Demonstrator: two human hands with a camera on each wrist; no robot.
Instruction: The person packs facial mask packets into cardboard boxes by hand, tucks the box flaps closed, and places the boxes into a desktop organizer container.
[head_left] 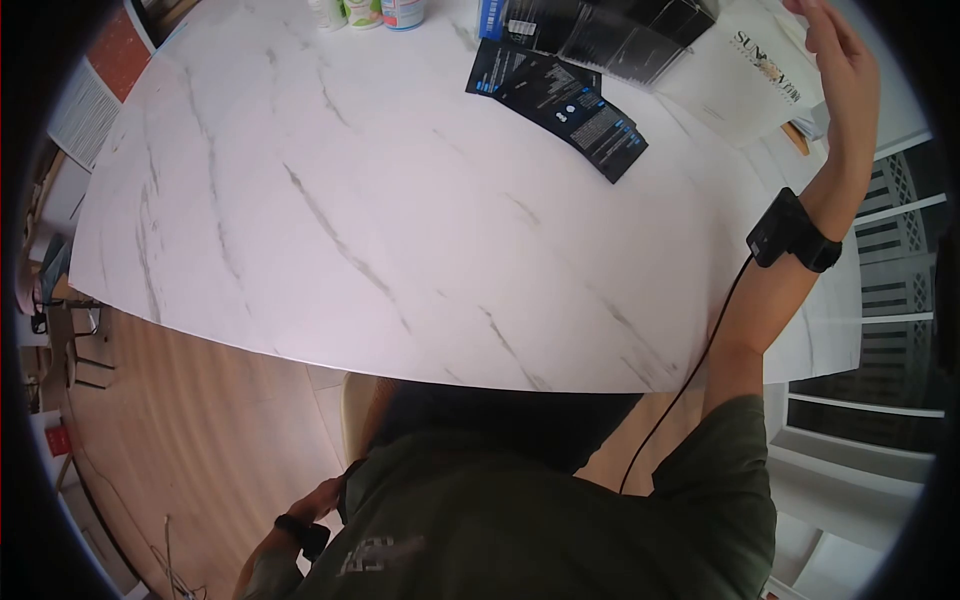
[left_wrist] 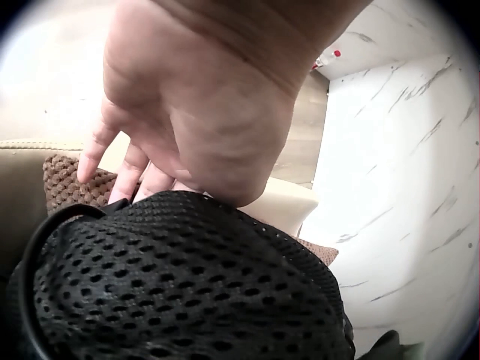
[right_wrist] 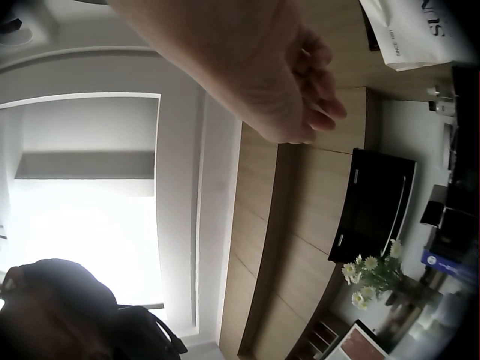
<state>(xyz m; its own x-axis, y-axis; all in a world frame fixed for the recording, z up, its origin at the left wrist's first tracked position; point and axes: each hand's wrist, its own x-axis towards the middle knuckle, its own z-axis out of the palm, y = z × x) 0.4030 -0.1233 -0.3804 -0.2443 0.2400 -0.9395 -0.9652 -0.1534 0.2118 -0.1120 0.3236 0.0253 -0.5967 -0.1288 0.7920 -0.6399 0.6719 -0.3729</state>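
Observation:
My right hand (head_left: 846, 62) is raised at the far right, overlapping the edge of a white printed paper bag (head_left: 725, 95) in the head view. In the right wrist view its fingers (right_wrist: 321, 94) hang loosely curled, with nothing between them. Down beside my hip is my left hand (head_left: 322, 497), mostly cut off by the shirt there. The left wrist view shows the same hand (left_wrist: 202, 112) with fingers extended behind black mesh fabric (left_wrist: 195, 277), their tips partly hidden. A brown textured cushion (left_wrist: 67, 184) lies behind those fingers.
Several flat black packets (head_left: 570, 110) lie on the marble-patterned table (head_left: 400, 220), beside a black film-wrapped box (head_left: 610, 35). Bottles (head_left: 403, 12) stand at the back edge. A black cable (head_left: 700, 365) runs from the right wrist camera over the table edge.

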